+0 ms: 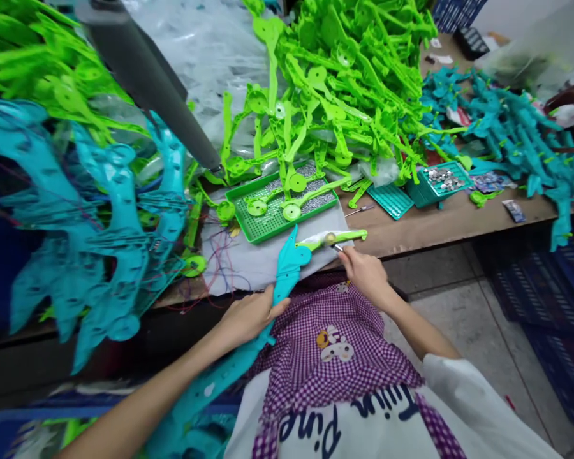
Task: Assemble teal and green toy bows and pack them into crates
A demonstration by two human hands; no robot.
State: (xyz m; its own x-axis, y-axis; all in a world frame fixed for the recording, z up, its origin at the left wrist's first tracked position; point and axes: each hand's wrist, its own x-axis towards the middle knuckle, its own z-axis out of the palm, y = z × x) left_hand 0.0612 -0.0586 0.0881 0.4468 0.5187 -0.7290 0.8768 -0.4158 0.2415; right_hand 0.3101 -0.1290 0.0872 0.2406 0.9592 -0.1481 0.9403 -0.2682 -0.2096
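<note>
A long turquoise plastic part (287, 271) lies across the near edge of the workbench, its tip pointing away from me. My left hand (253, 313) is wrapped round its middle. At the bench edge, my right hand (366, 273) pinches a thin metal-coloured item (337, 247), whose far end meets a round yellowish spot on a green arm-shaped part (351, 236). That green part reaches left to the top of the turquoise part. Just beyond both parts, a green perforated tray (252, 234) holds small silvery pieces, with several green parts lying over it.
Green parts (344, 83) are heaped at the back. Turquoise parts (119, 223) stand at left, with more (511, 127) at right. A dark grey tool (157, 76) hangs at upper left. A teal box (423, 191) holds round metal pieces. Blue crates (536, 287) stand at lower right.
</note>
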